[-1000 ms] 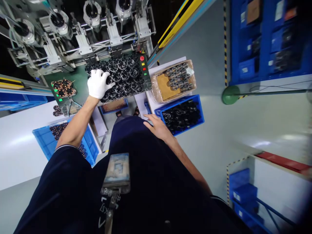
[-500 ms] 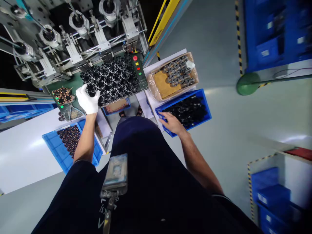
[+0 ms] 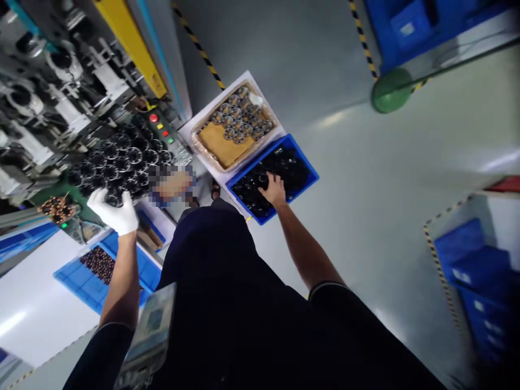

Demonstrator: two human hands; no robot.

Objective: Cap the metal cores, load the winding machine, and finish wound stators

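Observation:
My left hand [image 3: 116,214], in a white glove, is at the near edge of a dense group of black ring-shaped parts [image 3: 134,156] on the green machine table. Thumb and fingers are apart around a black ring; no firm grip shows. My right hand [image 3: 274,190], bare, reaches into a blue bin [image 3: 264,219] of loose black plastic parts [image 3: 284,167]. Its fingers are spread and touch or hover just over the parts; nothing can be seen held in them.
Beyond the bin sits a plastic-lined carton [image 3: 221,143] with metal-rimmed rings [image 3: 244,116]. Copper-wound coils [image 3: 59,210] lie left of the glove, beside pliers [image 3: 82,230]. A light-blue tray [image 3: 77,273] holds small copper-coloured parts. Machine fixtures [image 3: 69,111] and a yellow post [image 3: 132,46] stand ahead.
My view has swung right, so the machine now sits farther left. My right hand has moved from the bin's near edge in over the black parts. The gloved hand stays by the rings.

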